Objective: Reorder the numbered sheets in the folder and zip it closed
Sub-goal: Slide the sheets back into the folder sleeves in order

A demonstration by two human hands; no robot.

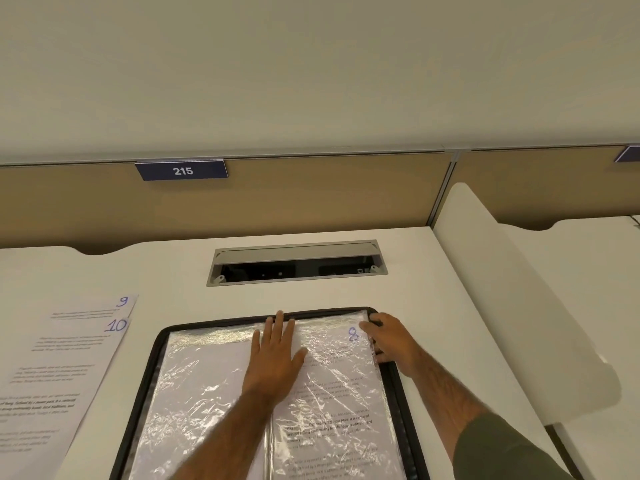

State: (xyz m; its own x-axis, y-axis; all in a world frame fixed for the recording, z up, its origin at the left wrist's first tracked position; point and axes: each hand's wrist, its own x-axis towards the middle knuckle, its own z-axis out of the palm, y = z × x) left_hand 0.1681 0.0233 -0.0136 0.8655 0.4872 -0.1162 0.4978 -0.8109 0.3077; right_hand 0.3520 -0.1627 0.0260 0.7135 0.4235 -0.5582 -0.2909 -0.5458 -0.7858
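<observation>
Open black folder [149, 372] on the white desk [166, 271], with both hands on it.
The folder lies spread flat at the near middle of the desk, its dark zip rim all around, and inside are crinkled clear sleeves that shine in the light. The right-hand sleeve [332, 403] holds a printed sheet marked 8 in blue ink. The left hand [275, 355] lies flat, fingers spread, over the spine near the top. The right hand [391, 341] grips the outer edge of this sleeve at the top corner. At the left lie loose sheet 9 [100, 308] and sheet 10 [62, 375], overlapping. Behind are an open cable hatch [298, 263], a beige partition [311, 195] with a sign 215 [181, 170], and a white divider [512, 306] at the right.
</observation>
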